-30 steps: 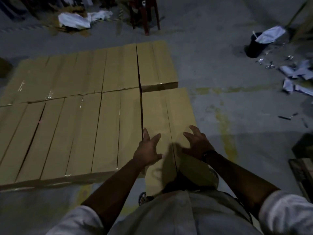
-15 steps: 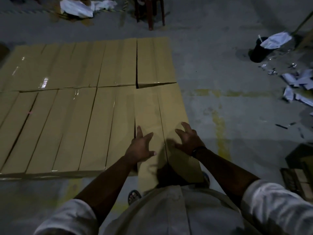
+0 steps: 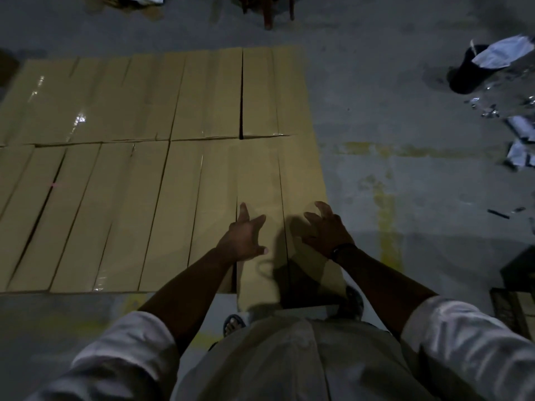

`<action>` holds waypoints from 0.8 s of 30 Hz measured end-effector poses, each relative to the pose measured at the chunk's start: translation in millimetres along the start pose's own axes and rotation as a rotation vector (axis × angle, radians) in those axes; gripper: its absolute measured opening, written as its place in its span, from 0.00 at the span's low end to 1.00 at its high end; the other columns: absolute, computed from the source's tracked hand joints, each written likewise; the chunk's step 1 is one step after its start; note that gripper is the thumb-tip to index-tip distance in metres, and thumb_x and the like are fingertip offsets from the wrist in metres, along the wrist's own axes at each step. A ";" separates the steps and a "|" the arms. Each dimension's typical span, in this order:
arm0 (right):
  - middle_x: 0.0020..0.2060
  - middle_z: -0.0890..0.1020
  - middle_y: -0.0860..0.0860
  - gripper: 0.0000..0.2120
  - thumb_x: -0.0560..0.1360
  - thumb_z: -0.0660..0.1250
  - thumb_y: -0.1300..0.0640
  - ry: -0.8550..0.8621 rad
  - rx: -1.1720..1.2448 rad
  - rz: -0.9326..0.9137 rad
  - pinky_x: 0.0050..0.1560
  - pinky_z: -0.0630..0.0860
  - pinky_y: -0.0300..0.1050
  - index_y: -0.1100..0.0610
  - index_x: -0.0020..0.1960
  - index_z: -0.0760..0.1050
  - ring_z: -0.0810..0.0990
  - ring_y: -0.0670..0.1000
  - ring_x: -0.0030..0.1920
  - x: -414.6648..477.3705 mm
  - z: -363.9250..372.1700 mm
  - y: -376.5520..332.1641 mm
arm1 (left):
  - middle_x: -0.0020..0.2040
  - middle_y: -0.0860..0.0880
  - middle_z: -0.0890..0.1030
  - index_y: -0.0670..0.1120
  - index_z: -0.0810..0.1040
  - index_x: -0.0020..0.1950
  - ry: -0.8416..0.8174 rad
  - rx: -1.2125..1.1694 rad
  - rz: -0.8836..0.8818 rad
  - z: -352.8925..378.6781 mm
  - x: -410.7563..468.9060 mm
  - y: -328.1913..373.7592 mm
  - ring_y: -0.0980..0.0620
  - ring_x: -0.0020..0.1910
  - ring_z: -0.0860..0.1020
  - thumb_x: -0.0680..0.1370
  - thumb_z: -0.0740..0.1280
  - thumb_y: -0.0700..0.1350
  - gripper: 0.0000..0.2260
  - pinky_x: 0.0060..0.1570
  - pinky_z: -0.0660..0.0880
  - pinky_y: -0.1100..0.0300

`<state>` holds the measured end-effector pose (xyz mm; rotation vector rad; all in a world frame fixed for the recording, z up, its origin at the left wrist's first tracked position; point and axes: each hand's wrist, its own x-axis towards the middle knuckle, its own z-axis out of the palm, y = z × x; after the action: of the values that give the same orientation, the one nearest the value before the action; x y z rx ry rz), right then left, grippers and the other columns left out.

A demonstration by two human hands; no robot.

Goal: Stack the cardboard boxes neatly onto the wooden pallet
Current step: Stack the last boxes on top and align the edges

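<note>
Several long tan cardboard boxes (image 3: 121, 198) lie side by side in two rows and hide whatever is under them. The nearest right box (image 3: 260, 175) sticks out a little toward me past the front row's edge. My left hand (image 3: 244, 238) lies spread on its top near the seam with the neighbouring box. My right hand (image 3: 325, 230) hovers or rests over the box's right half with fingers bent and spread, holding nothing. The wooden pallet is not visible.
Bare concrete floor with faded yellow paint (image 3: 385, 198) lies to the right. A black bin with white paper (image 3: 474, 68) and scattered scraps (image 3: 518, 134) sit at the far right. Chair legs (image 3: 269, 13) stand at the back. Dark crates (image 3: 518, 287) sit at the right edge.
The right box slid forward and left until it closed up against the back row and its neighbour. Both hands stayed on its top, moving along with it.
</note>
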<state>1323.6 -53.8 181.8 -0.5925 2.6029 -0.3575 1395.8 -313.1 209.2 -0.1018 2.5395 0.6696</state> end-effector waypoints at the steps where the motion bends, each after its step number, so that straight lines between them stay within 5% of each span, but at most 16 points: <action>1: 0.79 0.50 0.53 0.35 0.75 0.68 0.37 -0.003 0.006 0.003 0.70 0.69 0.56 0.49 0.76 0.63 0.63 0.62 0.73 2.8 0.8 -0.9 | 0.81 0.39 0.34 0.51 0.58 0.82 -0.015 -0.006 -0.004 -1.9 2.2 -1.3 0.34 0.77 0.63 0.70 0.79 0.56 0.47 0.74 0.66 0.49; 7: 0.77 0.53 0.54 0.29 0.76 0.69 0.41 0.020 0.089 0.041 0.68 0.70 0.55 0.50 0.73 0.68 0.67 0.63 0.68 19.0 7.5 -4.8 | 0.82 0.41 0.40 0.49 0.63 0.81 -0.028 -0.175 -0.066 -11.7 16.8 -8.4 0.39 0.79 0.59 0.69 0.77 0.63 0.45 0.76 0.63 0.50; 12: 0.75 0.58 0.56 0.28 0.75 0.69 0.42 0.033 0.058 0.040 0.67 0.65 0.51 0.52 0.71 0.69 0.65 0.62 0.71 34.5 14.3 -0.9 | 0.78 0.42 0.59 0.52 0.69 0.77 0.003 -0.347 -0.154 -15.6 22.5 -20.8 0.44 0.74 0.69 0.67 0.77 0.66 0.43 0.71 0.68 0.54; 15: 0.76 0.53 0.54 0.31 0.74 0.72 0.46 -0.095 0.109 0.099 0.67 0.67 0.51 0.49 0.74 0.66 0.63 0.63 0.71 35.3 19.9 3.6 | 0.74 0.44 0.68 0.51 0.67 0.78 -0.060 -0.315 -0.170 -8.0 16.5 -21.1 0.45 0.73 0.70 0.68 0.75 0.68 0.44 0.72 0.68 0.52; 19: 0.79 0.47 0.54 0.35 0.74 0.71 0.45 -0.169 0.067 0.103 0.70 0.67 0.54 0.46 0.78 0.61 0.59 0.65 0.73 25.2 24.5 1.6 | 0.79 0.35 0.56 0.49 0.61 0.81 -0.158 -0.067 -0.130 14.0 -5.8 -18.5 0.35 0.78 0.57 0.70 0.72 0.69 0.46 0.77 0.59 0.45; 24: 0.80 0.43 0.56 0.42 0.74 0.71 0.42 -0.225 0.017 0.097 0.74 0.62 0.60 0.48 0.80 0.54 0.46 0.65 0.78 -8.5 29.3 -10.9 | 0.81 0.38 0.38 0.53 0.51 0.83 -0.184 0.105 -0.082 40.6 -50.7 -19.8 0.33 0.78 0.40 0.70 0.76 0.62 0.50 0.76 0.50 0.42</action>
<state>1348.2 -63.8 163.1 -0.4694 2.4004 -0.2647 1462.2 -313.7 194.9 -0.1021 2.3740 0.4896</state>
